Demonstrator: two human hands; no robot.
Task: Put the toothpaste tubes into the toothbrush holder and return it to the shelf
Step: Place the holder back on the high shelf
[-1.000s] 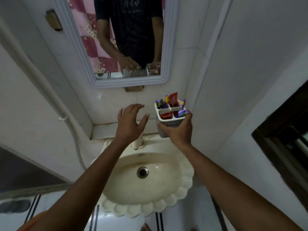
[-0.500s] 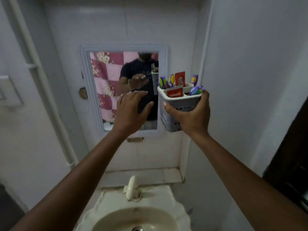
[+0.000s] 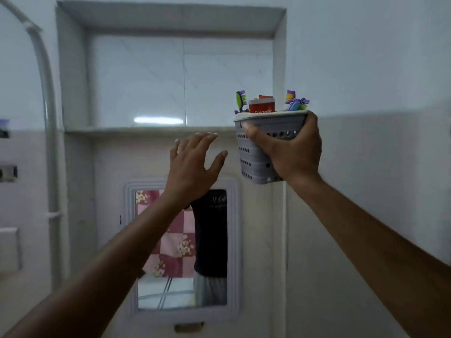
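My right hand (image 3: 291, 152) grips a grey perforated toothbrush holder (image 3: 255, 159) from its right side and holds it upright. Red toothpaste tubes (image 3: 262, 106) and several purple and green toothbrushes (image 3: 294, 102) stick out of its top. The holder's rim is level with the ledge of the recessed wall shelf (image 3: 151, 129), at the shelf's right end and in front of it. My left hand (image 3: 194, 164) is raised just left of the holder, fingers spread, holding nothing.
A white-framed mirror (image 3: 181, 250) hangs on the wall below the shelf. A white pipe (image 3: 47, 113) runs down the wall at the left. A plain wall (image 3: 378, 93) stands close on the right.
Both hands have risen from above the sink past the mirror to shelf height, with the holder still in my right hand. The sink has dropped out of view.
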